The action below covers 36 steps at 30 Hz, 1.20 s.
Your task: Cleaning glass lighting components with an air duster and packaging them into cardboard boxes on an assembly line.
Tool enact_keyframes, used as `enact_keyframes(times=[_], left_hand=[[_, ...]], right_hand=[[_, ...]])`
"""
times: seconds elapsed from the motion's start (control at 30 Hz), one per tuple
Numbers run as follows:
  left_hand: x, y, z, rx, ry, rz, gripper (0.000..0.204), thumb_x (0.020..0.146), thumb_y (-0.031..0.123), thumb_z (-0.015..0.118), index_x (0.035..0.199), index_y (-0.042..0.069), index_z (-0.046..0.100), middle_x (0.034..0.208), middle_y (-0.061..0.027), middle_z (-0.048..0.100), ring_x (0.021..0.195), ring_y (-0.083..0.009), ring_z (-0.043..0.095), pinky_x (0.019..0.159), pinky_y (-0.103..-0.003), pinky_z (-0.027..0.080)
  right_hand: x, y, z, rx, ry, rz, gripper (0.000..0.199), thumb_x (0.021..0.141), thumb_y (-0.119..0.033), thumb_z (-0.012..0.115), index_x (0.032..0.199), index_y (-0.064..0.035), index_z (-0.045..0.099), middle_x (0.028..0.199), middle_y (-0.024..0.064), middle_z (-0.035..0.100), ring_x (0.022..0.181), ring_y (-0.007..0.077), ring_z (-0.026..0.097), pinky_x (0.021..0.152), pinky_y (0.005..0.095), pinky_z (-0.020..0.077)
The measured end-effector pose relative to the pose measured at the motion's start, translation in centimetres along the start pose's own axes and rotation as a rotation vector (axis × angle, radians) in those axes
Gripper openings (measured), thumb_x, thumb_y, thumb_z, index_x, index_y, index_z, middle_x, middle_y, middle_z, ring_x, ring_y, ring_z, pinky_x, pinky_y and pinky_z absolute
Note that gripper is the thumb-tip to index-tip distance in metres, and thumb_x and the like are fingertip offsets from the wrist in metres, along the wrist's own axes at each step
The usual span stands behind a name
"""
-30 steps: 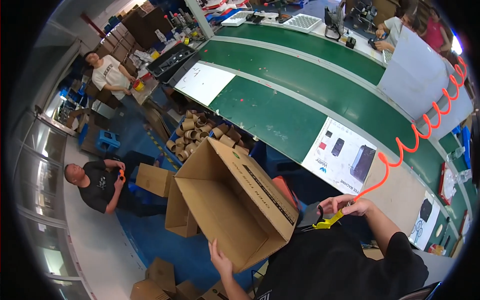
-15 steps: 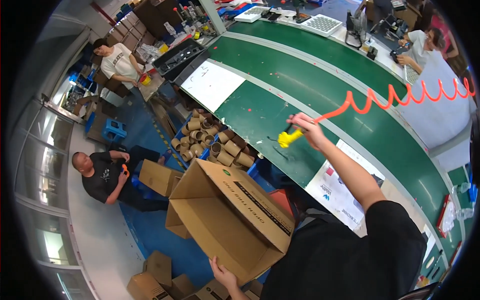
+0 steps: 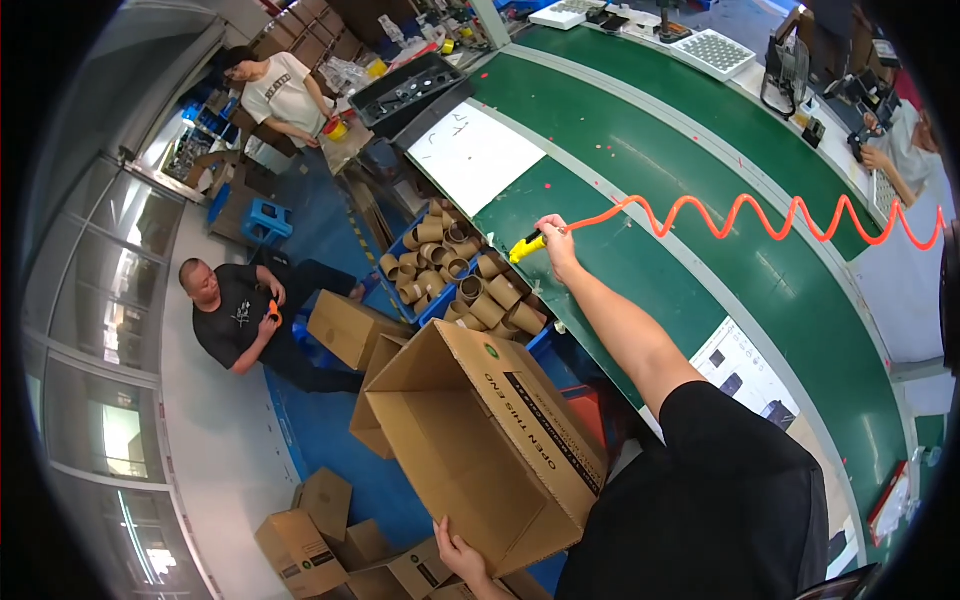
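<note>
L hand point(image 3: 461, 556) grips rim of open cardbd box point(image 3: 470, 450), just beyond & R of it; R hand point(image 3: 556, 240) clasps yellow air gun point(image 3: 525, 248), w/ coiled red hose point(image 3: 690, 200) off to its R.

Tubes point(image 3: 487, 308) in bins point(image 3: 541, 342) — beyond the carton point(image 3: 468, 450)

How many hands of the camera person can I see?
2: the left hand at the lower edge of the open brown cardboard box, perhaps partly hidden, and the right hand gripping the yellow-and-black handheld tool over the green worktable.
</note>
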<state>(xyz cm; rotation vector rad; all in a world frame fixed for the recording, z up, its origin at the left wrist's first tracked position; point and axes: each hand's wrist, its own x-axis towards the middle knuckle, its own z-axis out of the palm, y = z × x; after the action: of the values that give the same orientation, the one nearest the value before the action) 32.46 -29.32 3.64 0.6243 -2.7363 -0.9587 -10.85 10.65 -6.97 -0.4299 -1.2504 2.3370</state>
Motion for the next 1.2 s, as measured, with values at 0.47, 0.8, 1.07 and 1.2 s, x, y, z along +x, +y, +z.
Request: enact_keyframes(times=[0.47, 0.8, 1.07, 1.2], left_hand=[[1.3, -1.8, -0.8, -0.023, -0.011, 0.055, 0.047, 0.079, -0.011, 0.044, 0.121, 0.001, 0.059, 0.138, -0.0253, 0.048, 0.126, -0.0389, 0.047, 0.105, -0.041, 0.037], [2.2, -3.9, -1.1, -0.024, -0.027, 0.139, 0.048, 0.079, -0.012, 0.044, 0.122, 0.001, 0.058, 0.137, -0.0249, 0.048, 0.127, -0.0386, 0.046, 0.105, -0.040, 0.036], [1.8, -3.2, -1.5, -0.023, -0.040, 0.135, 0.047, 0.080, -0.012, 0.043, 0.123, 0.001, 0.057, 0.138, -0.0236, 0.047, 0.128, -0.0374, 0.046, 0.104, -0.040, 0.037], [1.6, -2.8, -1.3, -0.016, -0.044, 0.117, 0.045, 0.081, -0.011, 0.044, 0.123, 0.001, 0.057, 0.139, -0.0227, 0.047, 0.127, -0.0366, 0.046, 0.104, -0.040, 0.037]], right_hand=[[-9.0, -3.1, -6.1, -0.093, 0.047, -0.080, 0.009, 0.081, -0.008, 0.047, 0.085, -0.0069, 0.055, 0.084, 0.0026, 0.057, 0.073, 0.0096, 0.048, 0.064, 0.0243, 0.0364], [-15.6, -5.3, -9.4, -0.109, 0.077, -0.124, 0.008, 0.084, -0.007, 0.046, 0.085, -0.0086, 0.053, 0.090, 0.0017, 0.055, 0.093, 0.0139, 0.058, 0.066, 0.0247, 0.0362], [-15.4, -7.8, -13.3, -0.010, 0.208, -0.205, 0.010, 0.081, -0.004, 0.043, 0.082, -0.0077, 0.052, 0.097, 0.0047, 0.054, 0.097, 0.0174, 0.057, 0.087, 0.0283, 0.0391], [-11.3, -9.1, -15.1, 0.002, 0.319, -0.311, 0.009, 0.082, -0.005, 0.046, 0.085, -0.0082, 0.054, 0.092, 0.0031, 0.055, 0.095, 0.0157, 0.056, 0.080, 0.0253, 0.0380]])
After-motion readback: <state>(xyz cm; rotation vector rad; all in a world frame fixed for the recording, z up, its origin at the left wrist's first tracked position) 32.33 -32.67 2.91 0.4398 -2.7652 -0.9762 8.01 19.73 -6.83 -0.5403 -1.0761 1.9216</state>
